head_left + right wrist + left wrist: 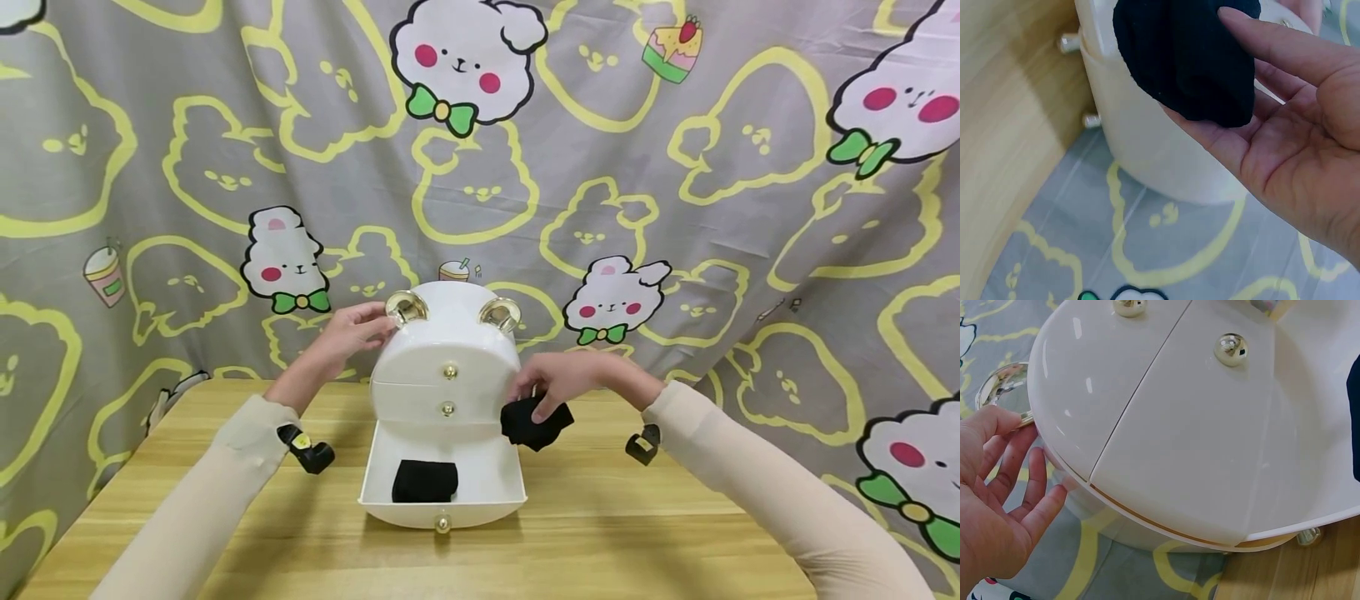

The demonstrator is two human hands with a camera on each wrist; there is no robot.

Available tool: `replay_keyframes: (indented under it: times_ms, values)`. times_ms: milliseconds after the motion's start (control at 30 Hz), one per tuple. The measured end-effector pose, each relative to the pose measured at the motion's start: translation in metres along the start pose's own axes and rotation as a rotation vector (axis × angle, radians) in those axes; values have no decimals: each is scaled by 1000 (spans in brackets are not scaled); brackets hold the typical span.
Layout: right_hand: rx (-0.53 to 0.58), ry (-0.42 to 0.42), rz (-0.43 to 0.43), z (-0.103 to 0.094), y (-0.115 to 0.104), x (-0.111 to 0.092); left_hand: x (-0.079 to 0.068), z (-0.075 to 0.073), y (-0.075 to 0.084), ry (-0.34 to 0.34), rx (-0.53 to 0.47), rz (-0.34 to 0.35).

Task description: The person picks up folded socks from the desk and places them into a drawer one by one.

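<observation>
A white storage box (450, 350) with gold ears and gold round knobs stands on the table. Its bottom drawer (487, 467) is pulled out, and a folded black cloth (425, 482) lies inside on the left. At the box's upper left, my left hand (348, 333) touches the gold ear (1007, 390) with loosely extended fingers. Beside the box's right side, my right hand (558, 379) grips another folded black cloth (1188, 62) between thumb and fingers. This cloth hangs above the table near the drawer's right wall.
The wooden table (630, 533) carries the box. A grey curtain (480, 192) printed with cartoon animals hangs close behind it. Black straps with small cameras (307, 450) are on both wrists. The drawer's front knob (442, 523) sticks out toward me.
</observation>
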State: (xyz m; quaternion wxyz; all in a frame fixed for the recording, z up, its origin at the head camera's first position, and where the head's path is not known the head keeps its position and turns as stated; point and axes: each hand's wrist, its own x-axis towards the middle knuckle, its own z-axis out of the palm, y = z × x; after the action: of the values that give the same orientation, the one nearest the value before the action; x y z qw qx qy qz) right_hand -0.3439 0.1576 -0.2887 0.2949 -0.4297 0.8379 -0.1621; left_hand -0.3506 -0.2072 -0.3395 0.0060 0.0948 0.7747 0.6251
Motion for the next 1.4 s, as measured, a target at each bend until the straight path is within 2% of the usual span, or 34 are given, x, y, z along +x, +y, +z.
replay_keyframes:
  times_ms: [133, 400, 733, 1200, 1400]
  values:
    - [-22, -22, -31, 9, -5, 11, 3, 1, -1, 0, 5, 7]
    - [-36, -37, -26, 28, -8, 29, 5, 1, -2, 2, -4, 10]
    - [-3, -46, -10, 42, -9, 42, 3, 0, 2, -2, 1, 8]
    - [-30, -53, 20, 68, -8, 57, 2, 1, -4, 14, -6, -2]
    - [-141, -50, -16, 78, -8, 64, 0, 1, -2, 10, -8, 8]
